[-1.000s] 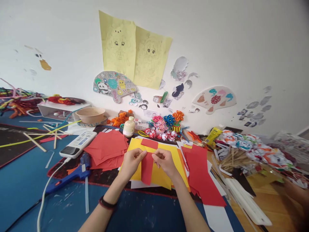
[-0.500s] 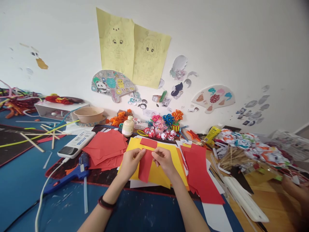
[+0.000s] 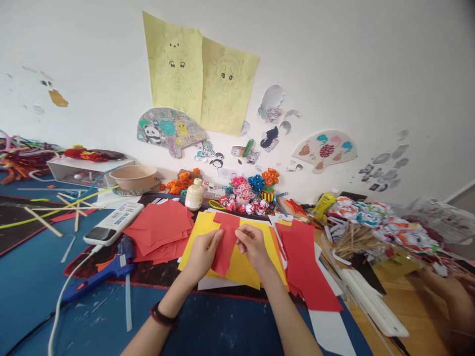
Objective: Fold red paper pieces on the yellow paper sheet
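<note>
Now both grips pinch red paper strip: my left hand, right hand steadying it over yellow sheet for flat backing.

A craft room or hobby corner is shown; a white wall is covered with yellow sketch sheets, painted paper fans and small cut-out figures; the blue table is strewn with red paper squares, yellow card, a glue gun, pipe cleaners, paper flowers, a glue bottle and wooden sticks.
</note>
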A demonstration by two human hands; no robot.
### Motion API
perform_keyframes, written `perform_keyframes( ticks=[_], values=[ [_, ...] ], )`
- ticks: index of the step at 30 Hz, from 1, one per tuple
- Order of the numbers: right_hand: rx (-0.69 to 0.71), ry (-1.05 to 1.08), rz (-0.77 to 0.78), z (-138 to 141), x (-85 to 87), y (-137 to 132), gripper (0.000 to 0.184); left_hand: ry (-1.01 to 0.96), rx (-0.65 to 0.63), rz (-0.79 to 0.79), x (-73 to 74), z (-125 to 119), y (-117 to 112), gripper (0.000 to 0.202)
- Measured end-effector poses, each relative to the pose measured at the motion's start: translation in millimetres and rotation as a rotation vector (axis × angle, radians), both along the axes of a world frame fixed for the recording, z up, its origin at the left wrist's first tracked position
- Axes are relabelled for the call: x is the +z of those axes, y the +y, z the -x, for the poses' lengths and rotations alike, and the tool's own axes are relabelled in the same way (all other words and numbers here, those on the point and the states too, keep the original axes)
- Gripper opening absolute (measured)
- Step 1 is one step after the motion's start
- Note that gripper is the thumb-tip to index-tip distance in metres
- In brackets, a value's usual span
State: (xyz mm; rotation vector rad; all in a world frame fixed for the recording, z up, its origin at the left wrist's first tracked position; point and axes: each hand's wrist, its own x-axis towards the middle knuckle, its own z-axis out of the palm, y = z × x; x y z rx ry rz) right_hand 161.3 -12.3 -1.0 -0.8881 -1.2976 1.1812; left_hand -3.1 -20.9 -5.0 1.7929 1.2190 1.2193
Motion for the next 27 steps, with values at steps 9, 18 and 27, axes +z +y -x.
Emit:
perform_keyframes(
  ticks=[9, 18, 27],
  values=[
    [-0.031, 0.093, 0.012, -1.9, -2.5, 2.2, 0.024, -0.061, -0.047, 0.069, -2.6, 2.2, 3.6, 0.045],
    [-0.088, 0.116, 0.014, -14.7, -5.1, 10.2, 0.025, -0.117, -0.033, 0.044, -4.0, -1.6, -0.5, 0.042],
    [0.003, -0.013, -0.025, -9.1, -6.3, 5.1, 0.021, 0.035, 0.038, -0.039, -5.7, -2.9, 1.5, 0.039]
  ],
)
